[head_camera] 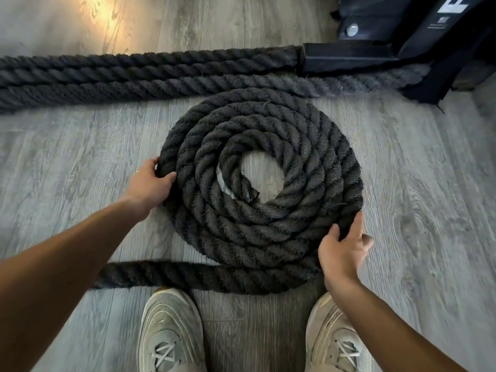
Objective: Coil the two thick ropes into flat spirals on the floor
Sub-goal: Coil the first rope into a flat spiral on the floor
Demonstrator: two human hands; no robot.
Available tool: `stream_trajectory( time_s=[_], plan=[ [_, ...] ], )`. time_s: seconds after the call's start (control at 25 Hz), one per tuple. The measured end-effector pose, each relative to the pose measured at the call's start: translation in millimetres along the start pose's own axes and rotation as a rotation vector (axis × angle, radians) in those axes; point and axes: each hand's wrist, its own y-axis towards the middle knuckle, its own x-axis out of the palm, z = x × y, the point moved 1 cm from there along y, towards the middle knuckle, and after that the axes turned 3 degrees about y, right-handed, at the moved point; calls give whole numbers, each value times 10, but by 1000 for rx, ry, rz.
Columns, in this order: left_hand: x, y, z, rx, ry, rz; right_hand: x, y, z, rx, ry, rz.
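A thick black rope lies wound into a flat spiral (268, 218) of several turns on the grey wood floor, its taped end (248, 190) at the open centre. A loose tail (171, 275) runs left from the spiral's near side, just past my shoes. My left hand (150, 187) grips the outer turn at the spiral's left edge. My right hand (342, 251) is closed over the outer turn at the lower right. Straight runs of rope (139, 69) lie side by side across the floor behind the spiral.
A black metal frame base (349, 56) with a bolt stands at the back right; the straight ropes run up to it. My two light sneakers (169, 331) stand at the near edge. Bare floor shows left and right of the spiral.
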Motion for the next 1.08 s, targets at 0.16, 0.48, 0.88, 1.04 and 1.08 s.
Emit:
stream_trajectory(
  time_s=[0.16, 0.48, 0.88, 1.04, 1.08],
  plan=[
    [2, -154, -114, -119, -105, -20, -34, 336, -135, -100, -68, -74],
    [205, -743, -450, -186, -259, -11, -76, 1075, -548, -188, -80, -120],
    [-70, 31, 71, 17, -2, -21, 36, -58, 124, -73, -45, 12],
    [-44, 16, 42, 116, 302, -3, -15, -50, 97, -151, -87, -17],
    [-36, -7, 24, 119, 283, -5, -29, -10, 85, -151, -98, -29]
  ],
)
